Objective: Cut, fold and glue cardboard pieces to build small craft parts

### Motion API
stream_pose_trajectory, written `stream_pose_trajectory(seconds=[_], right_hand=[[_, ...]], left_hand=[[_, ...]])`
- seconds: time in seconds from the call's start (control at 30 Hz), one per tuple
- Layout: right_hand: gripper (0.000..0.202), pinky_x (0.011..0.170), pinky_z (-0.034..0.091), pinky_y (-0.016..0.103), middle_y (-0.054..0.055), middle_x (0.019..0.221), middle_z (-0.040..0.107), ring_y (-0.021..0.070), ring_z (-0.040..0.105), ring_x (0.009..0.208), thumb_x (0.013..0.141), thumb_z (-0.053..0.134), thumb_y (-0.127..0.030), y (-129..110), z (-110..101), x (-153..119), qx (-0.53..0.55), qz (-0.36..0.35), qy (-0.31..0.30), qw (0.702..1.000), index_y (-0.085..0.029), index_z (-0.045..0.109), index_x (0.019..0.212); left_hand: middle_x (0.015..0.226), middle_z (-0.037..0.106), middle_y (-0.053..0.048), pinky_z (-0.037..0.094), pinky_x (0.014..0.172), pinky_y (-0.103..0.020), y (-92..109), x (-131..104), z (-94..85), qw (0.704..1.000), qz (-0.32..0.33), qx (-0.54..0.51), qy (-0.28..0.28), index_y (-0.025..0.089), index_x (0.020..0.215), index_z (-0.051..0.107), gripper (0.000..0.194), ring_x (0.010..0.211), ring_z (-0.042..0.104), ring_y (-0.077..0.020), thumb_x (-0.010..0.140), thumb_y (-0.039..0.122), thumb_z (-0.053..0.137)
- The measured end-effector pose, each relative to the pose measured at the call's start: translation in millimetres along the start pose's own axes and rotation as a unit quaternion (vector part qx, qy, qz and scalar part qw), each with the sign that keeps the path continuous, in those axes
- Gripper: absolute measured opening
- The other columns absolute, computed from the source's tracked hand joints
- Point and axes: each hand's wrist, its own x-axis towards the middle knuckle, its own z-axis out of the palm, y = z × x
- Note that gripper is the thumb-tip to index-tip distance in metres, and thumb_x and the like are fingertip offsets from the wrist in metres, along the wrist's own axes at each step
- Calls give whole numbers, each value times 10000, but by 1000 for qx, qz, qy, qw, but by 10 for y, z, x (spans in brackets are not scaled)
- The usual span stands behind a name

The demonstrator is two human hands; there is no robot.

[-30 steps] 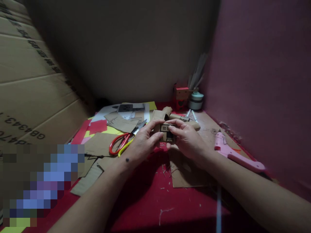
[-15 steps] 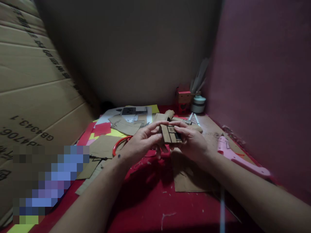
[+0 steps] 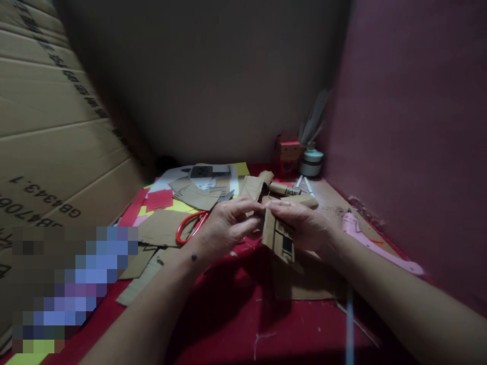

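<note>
A small folded cardboard piece (image 3: 279,238) with black printing hangs tilted in front of me, its lower corner pointing down. My right hand (image 3: 310,220) is closed round its upper right side, thumb along the top. At its upper left edge my left hand (image 3: 233,220) pinches with bent fingers; the exact fingertip contact is partly hidden. Just behind my left hand lie scissors with red handles (image 3: 192,228), their blades pointing away. Under the held piece, a flat cardboard sheet (image 3: 308,284) rests on the red tabletop (image 3: 228,324).
A pink glue gun (image 3: 375,253) lies at the right by the purple wall. Cardboard scraps (image 3: 163,228), coloured paper (image 3: 160,200) and a printed sheet (image 3: 171,175) spread at the left. Rolled cardboard (image 3: 285,189), a red box figure (image 3: 289,154) and a teal jar (image 3: 311,165) stand or lie behind.
The cardboard piece has turned from nearly level to steeply tilted, its printed face now slanting down to the right. My left hand has shifted slightly, showing more of the scissors.
</note>
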Motion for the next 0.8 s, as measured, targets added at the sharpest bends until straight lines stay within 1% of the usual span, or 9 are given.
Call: stream_pose_trajectory(seconds=[0.1,0.17,0.27,0.37,0.5,0.6,0.7,0.8], right_hand=[[179,690,479,304,11,724,597,140,586,653,733,667,-294,21,-42,-8,-23,18,-34,999,-163,601,835],[204,684,476,295,3,717,599,138,594,653,722,680,-297,23,-35,-16,-28,20,-43,998,-165,600,855],[188,655,469,261,-7,698,612,119,597,629,701,695,-246,11,-8,-30,-32,21,-36,999,-165,595,837],[183,642,466,255,-9,691,624,115,599,622,674,703,-201,5,3,-40,-29,17,-24,999,-168,584,809],[228,643,470,253,-17,691,609,115,598,633,661,712,-186,30,-12,-26,-20,12,-30,999,-172,558,829],[262,645,483,245,-18,697,595,108,596,634,672,719,-205,55,-3,0,-9,1,-27,1000,-167,528,847],[236,612,504,243,-21,679,585,107,600,603,722,686,-219,73,33,14,0,-9,-26,1000,-166,502,859],[233,551,534,300,8,728,621,158,638,595,784,617,-225,82,52,13,-24,10,-85,996,-178,481,967]], left_hand=[[759,610,-38,432,614,-241,37,-11,-5,996,21,77,-28,206,872,721,177,678,546,-147,781,215,569],[707,595,-27,410,615,-236,55,-21,-1,994,36,96,-32,209,835,720,164,675,533,-148,795,232,563],[618,539,-3,374,587,-227,71,-36,19,993,55,97,-30,205,739,706,171,614,489,-133,806,216,549],[585,498,10,351,560,-220,73,-47,46,994,58,89,-26,194,668,678,190,566,439,-115,804,187,544],[628,521,7,368,574,-211,53,-53,74,994,57,78,-42,172,682,651,191,602,456,-112,814,175,513],[674,558,2,389,585,-205,30,-51,96,997,41,63,-31,150,740,646,174,636,481,-110,822,187,497],[689,578,3,410,578,-197,14,-44,114,1000,-1,23,-18,135,798,649,178,643,507,-105,828,223,497],[648,579,13,405,507,-175,9,-30,113,998,-54,-28,-26,136,856,654,196,557,504,-81,838,249,495]])
